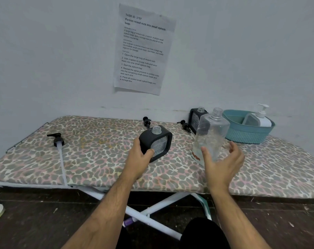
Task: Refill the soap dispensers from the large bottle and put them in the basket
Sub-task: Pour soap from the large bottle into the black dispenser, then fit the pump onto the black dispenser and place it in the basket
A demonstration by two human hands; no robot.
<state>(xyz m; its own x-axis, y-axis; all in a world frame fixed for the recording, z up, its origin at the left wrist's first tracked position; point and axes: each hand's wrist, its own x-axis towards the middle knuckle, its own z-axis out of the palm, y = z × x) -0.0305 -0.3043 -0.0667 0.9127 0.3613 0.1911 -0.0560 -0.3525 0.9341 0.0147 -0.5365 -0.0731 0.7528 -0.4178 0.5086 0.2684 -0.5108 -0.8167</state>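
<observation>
**A:** What are the hands doing?

**B:** The left hand (141, 155) grips a black square soap dispenser (156, 142), thumb across its clear front, holding it upright on the leopard-print ironing board (91, 159). Its neck is open, with no pump fitted. The right hand (222, 162) has its fingers spread apart around the lower part of the large clear bottle (212, 135), which is uncapped and leans slightly; I cannot tell if the palm touches it.

**A:** How should the pour go?

**B:** My judgement: close the right hand low and firm on the bottle, bring its mouth directly over the dispenser's narrow neck, and tip slowly while the left hand keeps the dispenser steady.

**A:** And the rest?

**B:** A second open black dispenser (195, 119) stands behind the bottle. A white dispenser (260, 119) already sits in the teal basket (247, 135). Three black pumps lie loose on the board.
</observation>
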